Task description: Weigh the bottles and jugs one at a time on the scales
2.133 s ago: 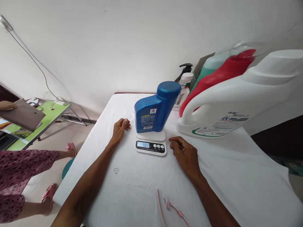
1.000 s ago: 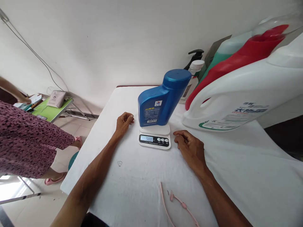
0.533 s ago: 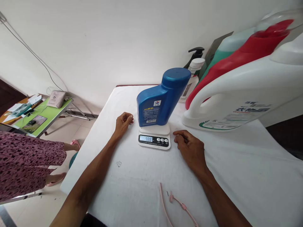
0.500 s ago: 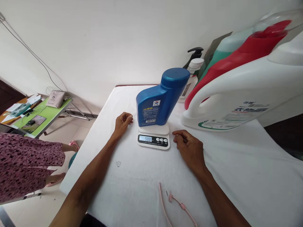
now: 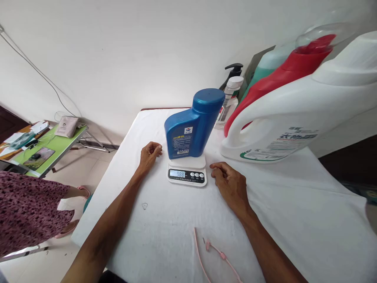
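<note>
A blue plastic bottle [image 5: 188,131] with an offset round cap stands upright on a white digital kitchen scale [image 5: 186,181]. The lit display reads 988. To the left of the bottle, my left hand [image 5: 149,156] rests on the white cloth, its fingers curled in and nothing seen in them. My right hand [image 5: 229,183] lies just right of the scale, also loosely closed, with its knuckles upward. Neither hand touches the bottle or the scale.
At right stand a large white jug [image 5: 282,114], a red bottle [image 5: 265,84], a clear white-capped bottle [image 5: 231,100] and a black pump bottle [image 5: 234,71]. A pink cord [image 5: 223,255] lies near the front. A person in a patterned skirt [image 5: 32,208] is by a green table [image 5: 66,142].
The camera view has turned slightly, so the table things sit a little further left. Both hands keep their places beside the scale, and the reading stays 988.
</note>
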Motion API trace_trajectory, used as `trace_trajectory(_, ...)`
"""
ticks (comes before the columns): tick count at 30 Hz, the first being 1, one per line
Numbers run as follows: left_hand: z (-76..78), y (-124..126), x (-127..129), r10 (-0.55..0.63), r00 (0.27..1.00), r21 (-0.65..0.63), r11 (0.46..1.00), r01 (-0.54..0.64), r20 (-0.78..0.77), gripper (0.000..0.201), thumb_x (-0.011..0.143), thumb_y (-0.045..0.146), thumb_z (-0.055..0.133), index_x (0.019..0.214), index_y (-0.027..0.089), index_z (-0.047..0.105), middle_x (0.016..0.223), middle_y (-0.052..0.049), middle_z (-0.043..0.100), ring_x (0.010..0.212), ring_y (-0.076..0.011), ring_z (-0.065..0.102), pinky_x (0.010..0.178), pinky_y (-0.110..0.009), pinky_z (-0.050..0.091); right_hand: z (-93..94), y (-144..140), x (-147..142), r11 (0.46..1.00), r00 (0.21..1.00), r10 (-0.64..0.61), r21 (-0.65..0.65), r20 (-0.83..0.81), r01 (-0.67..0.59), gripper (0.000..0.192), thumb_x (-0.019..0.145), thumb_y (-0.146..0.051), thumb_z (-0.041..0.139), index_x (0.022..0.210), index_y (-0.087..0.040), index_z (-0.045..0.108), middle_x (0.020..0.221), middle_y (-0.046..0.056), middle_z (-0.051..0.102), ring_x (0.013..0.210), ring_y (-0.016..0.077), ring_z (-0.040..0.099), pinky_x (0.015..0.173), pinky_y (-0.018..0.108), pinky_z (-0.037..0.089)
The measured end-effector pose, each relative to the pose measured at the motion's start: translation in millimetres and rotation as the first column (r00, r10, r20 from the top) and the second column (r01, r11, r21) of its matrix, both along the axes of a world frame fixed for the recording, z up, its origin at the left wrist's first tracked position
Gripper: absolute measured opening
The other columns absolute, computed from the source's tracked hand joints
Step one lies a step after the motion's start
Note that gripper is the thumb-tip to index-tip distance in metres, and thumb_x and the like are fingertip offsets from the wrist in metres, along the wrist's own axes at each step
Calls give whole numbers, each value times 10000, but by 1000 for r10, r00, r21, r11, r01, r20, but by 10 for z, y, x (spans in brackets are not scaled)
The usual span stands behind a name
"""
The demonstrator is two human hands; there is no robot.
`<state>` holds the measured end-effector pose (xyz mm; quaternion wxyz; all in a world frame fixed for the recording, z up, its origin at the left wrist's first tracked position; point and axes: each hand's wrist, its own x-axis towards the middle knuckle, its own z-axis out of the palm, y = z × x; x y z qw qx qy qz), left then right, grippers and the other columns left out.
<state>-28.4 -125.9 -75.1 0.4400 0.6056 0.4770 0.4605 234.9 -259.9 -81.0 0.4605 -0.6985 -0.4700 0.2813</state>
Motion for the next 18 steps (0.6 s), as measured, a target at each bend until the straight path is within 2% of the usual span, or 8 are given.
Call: trace_trajectory(18,22,-19,9,4,1000,7,1000,-4,-12,342,842,519,750,880,184,689,811,-34,710,716,-160,672,697,-302,530,-23,10,-5,1000,1000,-4,4,21,3,348,832,-422,484,921,-195,732,719,30,690,554,181,576,581,306,446)
